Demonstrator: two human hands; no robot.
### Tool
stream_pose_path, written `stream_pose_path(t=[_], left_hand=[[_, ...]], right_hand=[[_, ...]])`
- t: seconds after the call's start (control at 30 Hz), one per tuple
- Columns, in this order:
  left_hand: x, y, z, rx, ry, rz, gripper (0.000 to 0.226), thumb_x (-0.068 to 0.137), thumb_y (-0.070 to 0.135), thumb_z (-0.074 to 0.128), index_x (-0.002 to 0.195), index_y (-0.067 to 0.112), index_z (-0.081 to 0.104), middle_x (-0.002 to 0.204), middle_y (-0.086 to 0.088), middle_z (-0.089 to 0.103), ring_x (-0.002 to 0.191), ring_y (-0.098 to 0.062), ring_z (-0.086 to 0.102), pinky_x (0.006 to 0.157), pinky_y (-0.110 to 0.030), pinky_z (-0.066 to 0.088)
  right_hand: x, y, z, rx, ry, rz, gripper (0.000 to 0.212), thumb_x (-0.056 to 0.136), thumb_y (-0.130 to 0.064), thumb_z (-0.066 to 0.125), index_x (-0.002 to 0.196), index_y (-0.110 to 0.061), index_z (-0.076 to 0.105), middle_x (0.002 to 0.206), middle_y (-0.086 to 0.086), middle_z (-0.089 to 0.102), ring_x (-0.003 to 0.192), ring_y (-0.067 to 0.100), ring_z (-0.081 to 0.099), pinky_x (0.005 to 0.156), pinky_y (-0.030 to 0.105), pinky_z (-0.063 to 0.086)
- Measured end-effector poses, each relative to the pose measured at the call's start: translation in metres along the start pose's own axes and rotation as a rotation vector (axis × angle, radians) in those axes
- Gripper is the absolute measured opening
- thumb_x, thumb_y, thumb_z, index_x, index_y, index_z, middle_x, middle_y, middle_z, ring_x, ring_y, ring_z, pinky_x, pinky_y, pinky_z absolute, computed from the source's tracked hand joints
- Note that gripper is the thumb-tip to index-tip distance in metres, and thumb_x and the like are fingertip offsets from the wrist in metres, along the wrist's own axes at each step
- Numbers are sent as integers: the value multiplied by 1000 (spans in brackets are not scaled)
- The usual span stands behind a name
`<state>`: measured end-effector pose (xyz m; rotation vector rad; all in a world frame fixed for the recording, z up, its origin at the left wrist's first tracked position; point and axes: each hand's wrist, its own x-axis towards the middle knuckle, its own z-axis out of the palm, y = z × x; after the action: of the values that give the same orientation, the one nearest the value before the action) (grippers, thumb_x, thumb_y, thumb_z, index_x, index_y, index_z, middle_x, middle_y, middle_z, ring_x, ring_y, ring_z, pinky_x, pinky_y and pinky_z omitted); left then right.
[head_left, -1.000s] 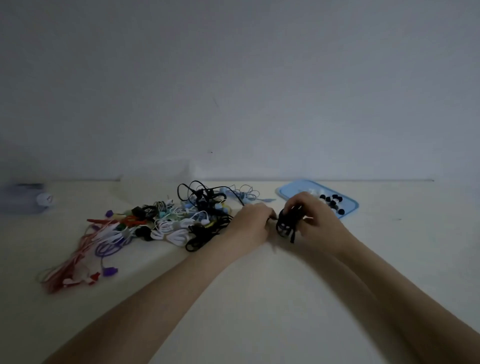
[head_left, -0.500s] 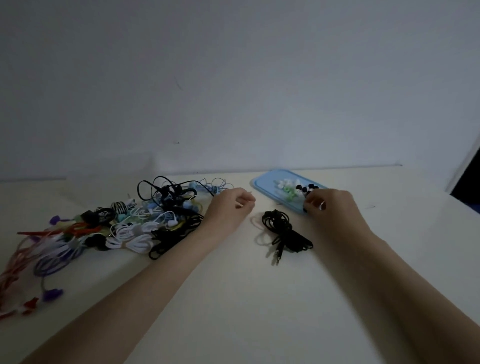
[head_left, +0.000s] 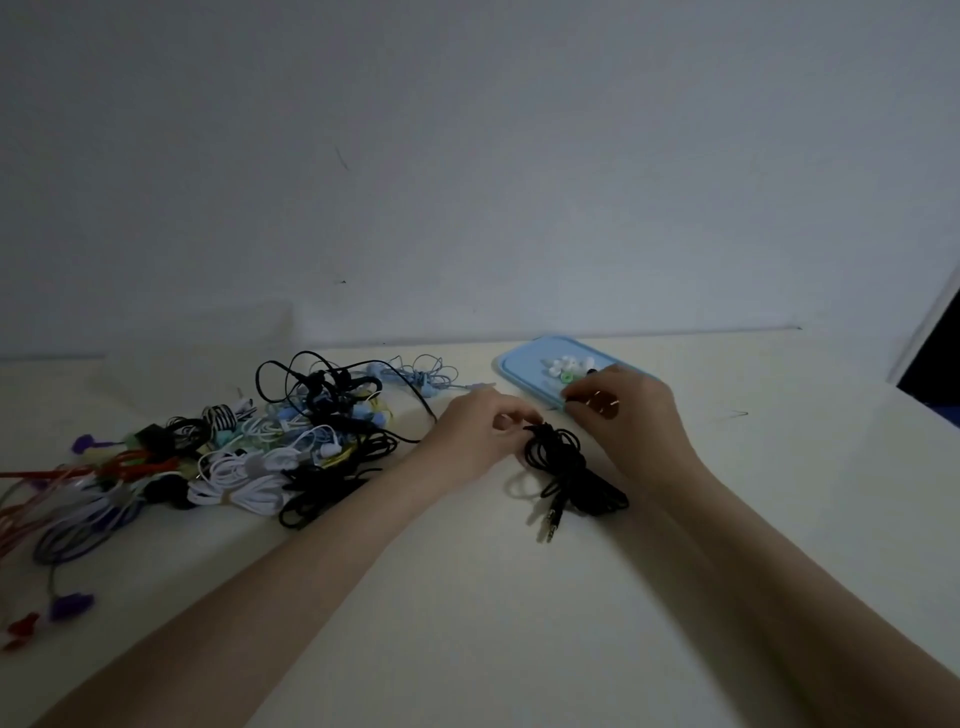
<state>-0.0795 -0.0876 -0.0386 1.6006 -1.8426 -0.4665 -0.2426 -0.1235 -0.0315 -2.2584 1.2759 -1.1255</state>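
A coiled black earphone cable (head_left: 567, 468) lies on the cream table (head_left: 519, 634), its jack plug (head_left: 550, 521) pointing toward me. My left hand (head_left: 480, 434) pinches the upper end of this coil between thumb and forefinger. Just right of it, my right hand (head_left: 626, 418) has curled fingertips at the near edge of a light blue tray (head_left: 517, 362), seemingly pinching a small dark ear tip. White ear tips (head_left: 567, 361) and a green ear tip (head_left: 567, 375) lie in the tray; my right hand hides the rest of it.
A tangled pile of earphones (head_left: 291, 441) in black, white, blue, purple and red spreads over the table's left half. A bare wall stands right behind the table. At the far right edge there is a dark opening (head_left: 935, 364).
Both hands set the black coil down on the table. The right hand went to the blue tray, and the left hand has come back to take the coil's upper end.
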Motion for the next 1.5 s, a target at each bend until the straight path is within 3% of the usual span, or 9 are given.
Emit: stream_pose_path(t=[0.13,0.3,0.43,0.57,0.8,1.5], left_hand=[[1,-3,2,-100,67,-29,15,83,8,65,95,13,71,82,8,61,72,0,56,67,-4,41],[0,-9,-14,-537,179,-148,19,81,-3,64,85,15,66,81,3,67,70,2,62,70,-8,49],[-2,-10,-17,-823,179,-268,24,82,-8,59,90,13,65,86,-5,68,73,-11,63,70,-15,52],[1,-10,-21,-1089,201,-358,15,87,-6,51,88,1,63,88,-12,66,81,-17,66,77,-20,56],[-1,-12,-17,-1111,228,-328,9,85,-2,59,92,3,63,86,-8,66,75,-10,66,74,-17,55],[-7,-5,-20,-1035,202,-244,15,81,-2,63,87,10,68,79,1,70,75,-5,65,73,-15,52]], right_hand=[[-5,-1,11,90,-99,39,10,81,-7,68,89,-10,73,81,-7,63,72,1,58,70,0,40],[6,-8,21,464,-177,237,8,82,4,63,86,-2,67,77,2,68,61,-1,63,65,7,48],[19,-19,39,770,-118,358,9,82,7,60,88,3,65,80,11,68,72,14,66,72,16,54],[22,-19,48,891,-56,361,6,84,3,60,86,5,65,77,8,68,70,10,67,70,16,53],[20,-20,40,1180,-78,488,11,83,5,60,90,-2,65,79,7,71,77,14,68,76,20,55],[18,-23,32,1381,-233,544,17,81,8,54,92,2,66,78,4,72,73,8,69,65,14,53]])
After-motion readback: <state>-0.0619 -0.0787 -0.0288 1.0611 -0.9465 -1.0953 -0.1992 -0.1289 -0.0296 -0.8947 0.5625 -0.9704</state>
